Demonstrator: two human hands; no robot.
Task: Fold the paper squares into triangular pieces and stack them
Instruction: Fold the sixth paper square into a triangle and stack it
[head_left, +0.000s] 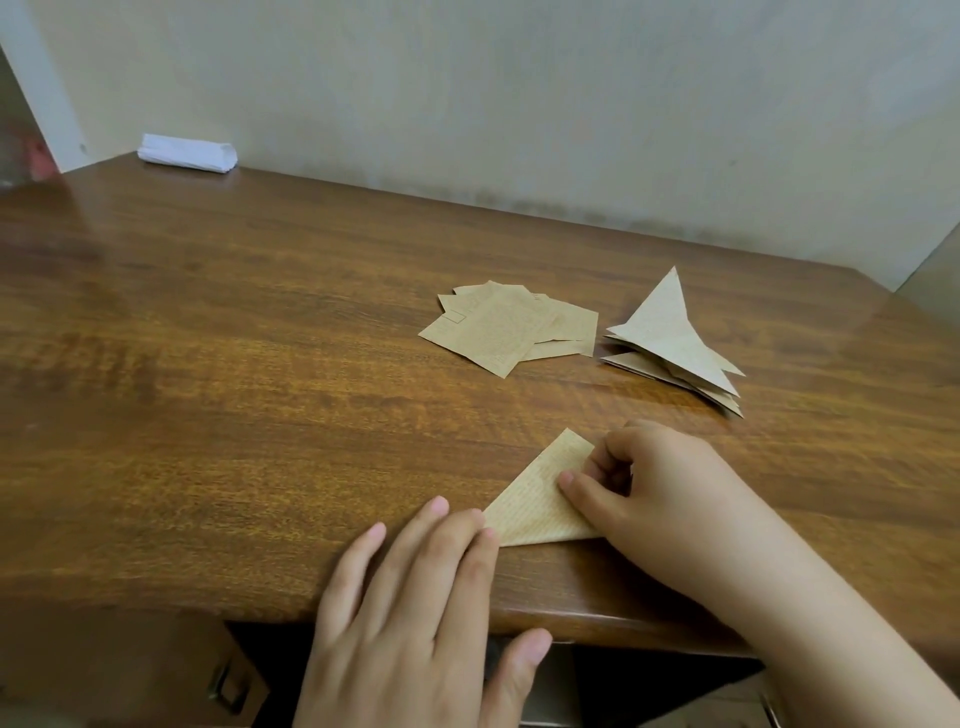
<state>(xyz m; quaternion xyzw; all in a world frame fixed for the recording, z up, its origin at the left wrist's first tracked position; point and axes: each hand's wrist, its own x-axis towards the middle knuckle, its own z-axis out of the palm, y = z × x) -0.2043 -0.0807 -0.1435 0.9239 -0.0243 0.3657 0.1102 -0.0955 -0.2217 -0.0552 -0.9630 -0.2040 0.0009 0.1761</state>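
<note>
You are creasing a tan printed paper triangle (540, 501) lying close to the near edge of the polished brown wooden bench (234, 364). Your left hand (415, 613) is lying flat, its straight fingers (485, 538) pinning the triangle's left corner. Your right hand (654, 493) is curling over the right side, thumb and bent fingers pinching the folded edge. Keep the left corner pinned so the layers are not sliding, and run the right thumb along the fold toward the corners for a sharp, even crease. Then carry it to the untidy stack of tan folded triangles (675, 348) toward the far right corner, just right of the loose pile of flat tan paper squares (506, 327), lining up the edges.
</note>
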